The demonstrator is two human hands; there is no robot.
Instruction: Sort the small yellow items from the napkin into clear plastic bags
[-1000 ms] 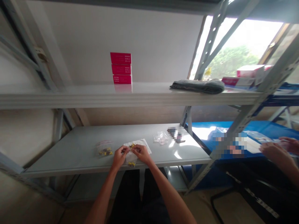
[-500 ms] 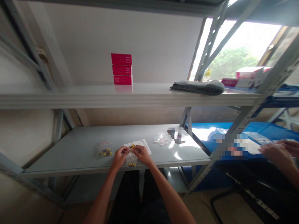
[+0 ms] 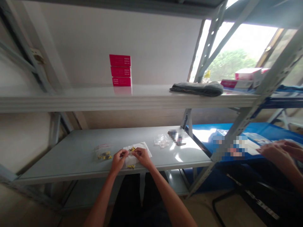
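Left hand (image 3: 120,159) and right hand (image 3: 142,157) in narrow pinch, held item too small to tell, over white paper sheet (image 3: 145,148); small yellow parts (image 3: 133,148) at 12 o'clock; clear plastic bag (image 3: 103,153) at 9 o'clock, nearer left.

The person wears black trousers (image 3: 134,198), and the forearms (image 3: 170,201) and hands (image 3: 143,157) are bare.

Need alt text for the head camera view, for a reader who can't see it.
The left hand and right hand work at small yellow pieces on a white sheet on a grey metal shelf. A clear plastic bag lies beside them. A co-worker's hands are at right.
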